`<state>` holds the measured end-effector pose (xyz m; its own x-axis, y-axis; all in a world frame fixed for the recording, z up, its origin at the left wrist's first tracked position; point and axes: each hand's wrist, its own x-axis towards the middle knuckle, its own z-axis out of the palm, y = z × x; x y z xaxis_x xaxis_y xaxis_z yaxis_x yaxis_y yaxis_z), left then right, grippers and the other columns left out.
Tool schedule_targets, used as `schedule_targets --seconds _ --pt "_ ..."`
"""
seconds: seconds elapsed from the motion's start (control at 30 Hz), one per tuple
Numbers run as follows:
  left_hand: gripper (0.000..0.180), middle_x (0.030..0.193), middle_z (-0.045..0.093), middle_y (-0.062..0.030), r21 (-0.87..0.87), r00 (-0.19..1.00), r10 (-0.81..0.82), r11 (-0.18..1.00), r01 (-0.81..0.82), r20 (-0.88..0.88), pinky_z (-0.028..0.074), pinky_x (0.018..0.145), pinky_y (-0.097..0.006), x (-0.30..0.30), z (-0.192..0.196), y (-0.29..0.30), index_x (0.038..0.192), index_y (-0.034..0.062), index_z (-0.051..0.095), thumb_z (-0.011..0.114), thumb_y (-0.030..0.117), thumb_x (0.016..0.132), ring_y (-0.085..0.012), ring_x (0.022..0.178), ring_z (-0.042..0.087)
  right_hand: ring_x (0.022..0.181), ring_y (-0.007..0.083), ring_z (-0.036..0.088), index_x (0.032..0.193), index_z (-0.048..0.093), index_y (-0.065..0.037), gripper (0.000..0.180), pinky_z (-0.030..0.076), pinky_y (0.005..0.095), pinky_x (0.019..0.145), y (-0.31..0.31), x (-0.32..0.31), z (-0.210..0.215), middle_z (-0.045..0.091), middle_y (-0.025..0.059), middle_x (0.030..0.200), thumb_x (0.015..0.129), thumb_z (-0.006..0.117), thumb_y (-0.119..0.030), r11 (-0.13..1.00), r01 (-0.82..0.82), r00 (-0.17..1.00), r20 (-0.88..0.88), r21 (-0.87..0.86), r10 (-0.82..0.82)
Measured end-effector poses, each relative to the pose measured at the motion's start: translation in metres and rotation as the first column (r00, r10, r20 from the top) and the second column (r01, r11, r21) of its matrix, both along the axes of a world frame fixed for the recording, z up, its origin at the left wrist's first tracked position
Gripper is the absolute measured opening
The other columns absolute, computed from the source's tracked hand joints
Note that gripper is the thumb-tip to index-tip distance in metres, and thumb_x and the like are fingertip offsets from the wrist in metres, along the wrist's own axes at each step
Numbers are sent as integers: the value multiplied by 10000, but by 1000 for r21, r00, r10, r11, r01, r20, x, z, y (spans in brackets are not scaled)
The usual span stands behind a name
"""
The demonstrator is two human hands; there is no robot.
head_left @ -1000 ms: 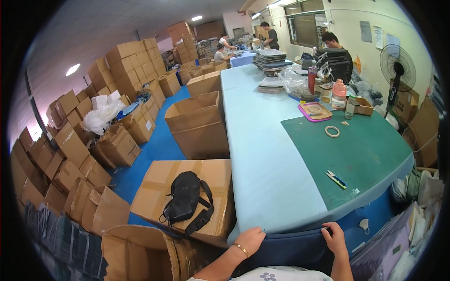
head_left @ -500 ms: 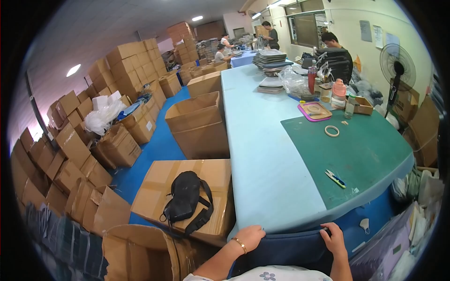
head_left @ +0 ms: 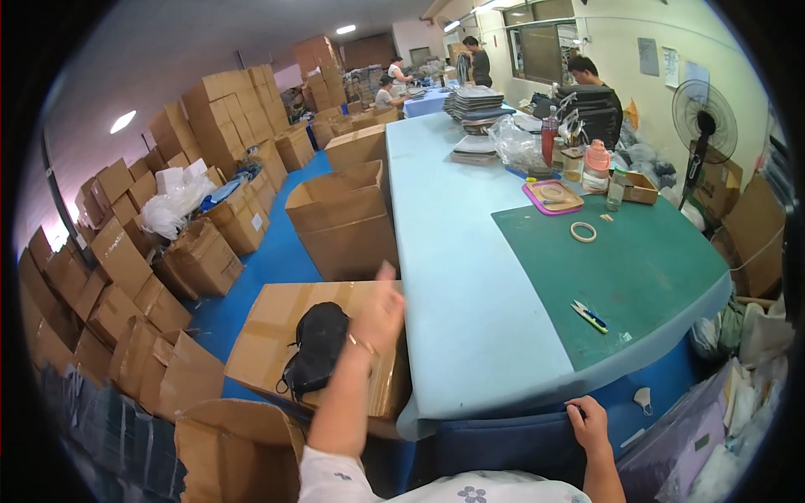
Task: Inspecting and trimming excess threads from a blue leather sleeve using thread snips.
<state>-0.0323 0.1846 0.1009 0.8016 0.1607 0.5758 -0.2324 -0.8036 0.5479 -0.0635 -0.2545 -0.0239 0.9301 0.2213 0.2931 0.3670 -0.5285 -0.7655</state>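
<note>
My left hand (head_left: 379, 314) is raised over the edge of the closed carton (head_left: 268, 323), beside the table's left side. It is slightly blurred, with fingers stretched forward and nothing visible in them. Under that forearm, a black sling bag (head_left: 319, 348) lies on the carton, its strap partly hidden. My right hand (head_left: 590, 419) is closed over the right end of the top edge of a dark blue chair back (head_left: 511, 440), which stands against the table's near edge.
The long table (head_left: 457, 251) has a pale blue cover and a green mat (head_left: 612, 277) bearing thread snips (head_left: 589, 317), a tape roll (head_left: 583, 232) and a pink tray (head_left: 552, 198). Open cartons (head_left: 344, 226) line its left. A fan (head_left: 703, 126) stands right. Co-workers (head_left: 478, 63) are farther off.
My left hand has let go of the chair back and moved forward and left, above the carton. My right hand stays on the chair back. The view has shifted slightly.
</note>
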Motion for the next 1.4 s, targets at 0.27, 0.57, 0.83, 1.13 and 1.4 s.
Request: schedule_targets --seconds 0.27,0.57,0.83,1.13,1.4 --pt "738 796 646 -76 -418 933 358 853 -314 31 486 436 -258 69 126 125 1448 10 150 586 96 859 -135 509 603 665 266 605 800 666 -33 115 475 326 616 4 -8 9 620 112 730 783 644 -144 998 50 994 95 29 -52" --pt "837 898 665 -105 -409 974 205 884 -228 -100 480 447 -242 75 132 91 1459 35 -1 590 149 876 -158 557 624 690 271 616 824 663 -32 128 483 319 614 2 -5 20 633 114 779 793 642 -154 999 -2 996 92 -51 6" --pt "867 774 663 -75 -333 960 279 902 -273 -33 492 445 -260 77 145 74 1450 5 4 612 138 847 -145 510 605 747 284 632 859 675 -42 182 494 338 659 5 -2 19 659 115 828 817 628 -213 998 17 999 30 -55 -16" --pt "311 959 583 1 -177 808 -540 841 511 -234 475 624 -241 4 34 -53 1132 83 597 666 123 831 -76 740 556 711 293 623 812 679 -59 210 483 354 629 -9 7 14 647 124 761 801 652 -267 985 108 992 -52 -131 -116" --pt "681 961 592 -80 -467 958 -181 843 267 220 489 583 -234 17 28 -9 1463 96 177 559 100 900 -101 693 578 732 295 625 823 676 -57 224 486 352 650 -7 11 12 651 129 784 821 630 -276 988 44 995 -84 -146 -56"
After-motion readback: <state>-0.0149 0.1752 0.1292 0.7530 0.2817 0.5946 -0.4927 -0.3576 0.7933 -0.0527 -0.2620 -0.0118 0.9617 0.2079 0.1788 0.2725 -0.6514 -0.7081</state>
